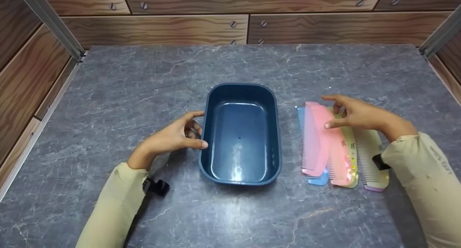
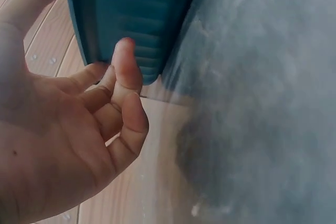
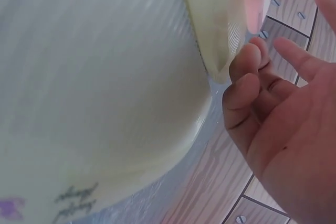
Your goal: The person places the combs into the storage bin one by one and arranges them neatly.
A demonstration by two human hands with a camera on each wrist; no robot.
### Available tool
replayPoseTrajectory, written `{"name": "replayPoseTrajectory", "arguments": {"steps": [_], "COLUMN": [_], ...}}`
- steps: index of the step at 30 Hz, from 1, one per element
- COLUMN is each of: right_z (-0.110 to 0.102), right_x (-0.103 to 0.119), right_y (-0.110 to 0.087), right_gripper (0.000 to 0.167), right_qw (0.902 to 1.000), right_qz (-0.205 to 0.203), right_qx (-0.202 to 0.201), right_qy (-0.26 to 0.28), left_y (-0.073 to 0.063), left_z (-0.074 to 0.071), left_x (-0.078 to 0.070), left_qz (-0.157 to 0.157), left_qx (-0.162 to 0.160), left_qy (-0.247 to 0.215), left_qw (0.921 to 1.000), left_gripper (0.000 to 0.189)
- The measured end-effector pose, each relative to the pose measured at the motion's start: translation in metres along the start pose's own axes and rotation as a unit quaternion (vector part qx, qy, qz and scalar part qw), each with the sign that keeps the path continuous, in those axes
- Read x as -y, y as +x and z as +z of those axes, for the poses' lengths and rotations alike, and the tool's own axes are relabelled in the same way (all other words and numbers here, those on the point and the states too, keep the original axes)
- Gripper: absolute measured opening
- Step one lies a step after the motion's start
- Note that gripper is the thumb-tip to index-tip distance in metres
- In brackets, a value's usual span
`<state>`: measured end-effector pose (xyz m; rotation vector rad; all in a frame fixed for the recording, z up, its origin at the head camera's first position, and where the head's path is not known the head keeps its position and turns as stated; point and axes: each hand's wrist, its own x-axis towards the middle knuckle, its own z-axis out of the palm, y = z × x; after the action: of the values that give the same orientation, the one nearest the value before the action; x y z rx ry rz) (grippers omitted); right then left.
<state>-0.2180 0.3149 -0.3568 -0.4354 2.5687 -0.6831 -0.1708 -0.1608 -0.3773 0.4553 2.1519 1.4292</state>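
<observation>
A dark blue plastic bin (image 1: 239, 132) stands in the middle of the table. My left hand (image 1: 176, 134) is at its left side, thumb over the rim and index finger against the outer wall (image 2: 131, 14); the other fingers bend loosely beside it. Several combs lie overlapping to the right: a pink comb (image 1: 317, 140) on top, a yellow comb (image 1: 348, 140), a pale green comb (image 1: 369, 154) and a blue comb (image 1: 318, 177) partly hidden beneath. Over the combs is my right hand (image 1: 363, 115), thumb and index finger spread apart. Whether its thumb touches the pink comb, I cannot tell.
The grey marbled table (image 1: 151, 82) ends at a wood-patterned back wall (image 1: 162, 30). Metal posts (image 1: 54, 25) stand at the far corners. A purple edge (image 1: 373, 188) shows under the pale green comb.
</observation>
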Motion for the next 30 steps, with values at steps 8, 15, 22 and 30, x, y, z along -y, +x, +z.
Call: {"name": "replayPoseTrajectory", "arguments": {"steps": [8,15,22,30], "right_z": [0.002,0.002,0.003,-0.001], "right_x": [-0.003,-0.001,0.003,0.001], "right_y": [0.007,0.011,0.016,0.013], "right_gripper": [0.081,0.076,0.075,0.069], "right_qw": [0.9998,0.9993,0.9994,0.9993], "right_qz": [0.003,0.011,0.014,0.013], "right_qx": [0.000,0.010,0.019,0.000], "right_qy": [-0.020,-0.034,-0.027,-0.036], "left_y": [-0.003,-0.004,-0.007,-0.004], "left_z": [0.001,0.001,0.000,-0.001], "left_x": [0.000,0.000,0.002,-0.001], "left_qz": [0.004,-0.006,-0.013,-0.009], "left_qx": [-0.003,0.000,0.002,-0.002], "left_qy": [0.000,-0.005,-0.016,0.006], "left_qw": [1.0000,1.0000,0.9998,0.9999], "left_gripper": [0.089,0.090,0.089,0.088]}}
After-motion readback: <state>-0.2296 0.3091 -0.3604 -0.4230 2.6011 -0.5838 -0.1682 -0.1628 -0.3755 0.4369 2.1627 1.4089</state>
